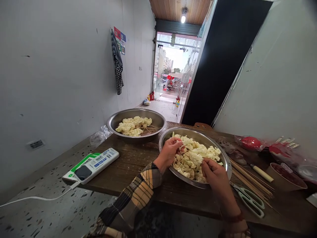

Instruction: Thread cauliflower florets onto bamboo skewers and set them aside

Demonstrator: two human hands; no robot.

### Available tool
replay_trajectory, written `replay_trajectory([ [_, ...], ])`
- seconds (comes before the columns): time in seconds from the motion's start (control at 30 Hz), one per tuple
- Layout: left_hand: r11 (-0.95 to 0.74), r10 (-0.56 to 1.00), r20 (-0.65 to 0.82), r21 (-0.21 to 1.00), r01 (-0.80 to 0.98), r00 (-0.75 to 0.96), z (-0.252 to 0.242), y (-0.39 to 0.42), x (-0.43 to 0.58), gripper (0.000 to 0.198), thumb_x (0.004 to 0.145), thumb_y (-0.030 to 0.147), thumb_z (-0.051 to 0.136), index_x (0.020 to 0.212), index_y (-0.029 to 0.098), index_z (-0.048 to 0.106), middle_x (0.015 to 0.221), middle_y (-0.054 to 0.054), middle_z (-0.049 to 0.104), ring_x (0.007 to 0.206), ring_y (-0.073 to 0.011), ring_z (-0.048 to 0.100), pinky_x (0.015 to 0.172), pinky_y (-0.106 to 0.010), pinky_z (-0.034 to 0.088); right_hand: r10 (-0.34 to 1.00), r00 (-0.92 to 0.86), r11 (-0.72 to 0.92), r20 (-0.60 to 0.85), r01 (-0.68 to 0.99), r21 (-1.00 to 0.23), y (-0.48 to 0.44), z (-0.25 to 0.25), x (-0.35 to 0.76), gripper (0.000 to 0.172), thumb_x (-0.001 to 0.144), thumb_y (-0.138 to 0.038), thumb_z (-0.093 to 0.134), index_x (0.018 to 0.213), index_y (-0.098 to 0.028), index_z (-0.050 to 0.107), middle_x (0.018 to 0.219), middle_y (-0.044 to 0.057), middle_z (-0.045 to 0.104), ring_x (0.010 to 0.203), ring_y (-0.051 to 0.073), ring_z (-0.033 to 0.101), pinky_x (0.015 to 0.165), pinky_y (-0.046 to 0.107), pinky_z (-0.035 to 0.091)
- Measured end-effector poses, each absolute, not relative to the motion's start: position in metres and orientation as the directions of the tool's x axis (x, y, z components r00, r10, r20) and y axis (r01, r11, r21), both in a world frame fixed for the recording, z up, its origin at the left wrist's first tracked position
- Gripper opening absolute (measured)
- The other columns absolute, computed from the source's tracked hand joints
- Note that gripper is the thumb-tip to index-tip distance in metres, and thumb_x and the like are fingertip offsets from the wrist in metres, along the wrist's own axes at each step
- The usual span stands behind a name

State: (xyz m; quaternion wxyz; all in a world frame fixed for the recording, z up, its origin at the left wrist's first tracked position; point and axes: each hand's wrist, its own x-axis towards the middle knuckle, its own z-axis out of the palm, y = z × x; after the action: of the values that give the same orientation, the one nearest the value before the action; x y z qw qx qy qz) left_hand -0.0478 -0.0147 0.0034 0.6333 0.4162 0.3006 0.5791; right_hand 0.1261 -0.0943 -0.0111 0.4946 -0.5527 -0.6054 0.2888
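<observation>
Checked cloth of the sleeve covers the left forearm. The left hand lies over the left rim of the near bowl, thumb and fingertips pinching a pale floret. The right hand rests at the bowl's near right rim, fingers curled down into the cauliflower; whether it grips a piece cannot be told. The bowl is round, shallow, shiny steel; the cauliflower is lumpy and cream-white. Thin wooden skewers lie right of the bowl, their long axis running away from its rim, closer to the right hand, with scissors beside them. A second bowl stands behind-left on the dark wooden tabletop.
</observation>
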Motion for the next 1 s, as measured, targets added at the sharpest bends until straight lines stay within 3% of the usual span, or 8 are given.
replay_trajectory([
  [0.6,-0.017,0.981,0.103,0.891,-0.454,0.164,0.0030,-0.0141,-0.0507,0.024,0.066,0.028,0.069,0.076,0.016,0.051,0.062,-0.001,0.060,0.049,-0.0074,0.052,0.043,-0.018,0.029,0.966,0.057,0.203,0.251,0.427,-0.881,-0.0961,-0.0101,0.1251,0.036,0.087,-0.047,0.049,0.063,-0.019,0.048,0.053,-0.004,0.044,0.048,0.010,0.038,0.046,0.022,0.030],
  [0.87,-0.001,0.987,0.085,0.855,-0.519,0.137,0.0073,-0.0124,-0.0494,0.025,0.064,0.026,0.070,0.076,0.016,0.050,0.059,-0.001,0.060,0.049,-0.0076,0.052,0.043,-0.017,0.031,0.960,0.027,0.245,0.278,0.396,-0.885,-0.0923,-0.0121,0.1269,0.030,0.087,-0.042,0.049,0.071,-0.018,0.056,0.051,-0.004,0.045,0.045,0.010,0.039,0.044,0.022,0.030],
  [1.0,0.023,0.990,0.056,0.842,-0.539,0.130,0.0097,-0.0124,-0.0491,0.023,0.063,0.024,0.069,0.076,0.016,0.052,0.059,-0.001,0.060,0.049,-0.0085,0.053,0.044,-0.018,0.033,0.944,0.012,0.297,0.330,0.405,-0.864,-0.0929,-0.0102,0.1271,0.031,0.087,-0.040,0.049,0.066,-0.019,0.054,0.051,-0.004,0.046,0.046,0.010,0.040,0.046,0.022,0.032],
])
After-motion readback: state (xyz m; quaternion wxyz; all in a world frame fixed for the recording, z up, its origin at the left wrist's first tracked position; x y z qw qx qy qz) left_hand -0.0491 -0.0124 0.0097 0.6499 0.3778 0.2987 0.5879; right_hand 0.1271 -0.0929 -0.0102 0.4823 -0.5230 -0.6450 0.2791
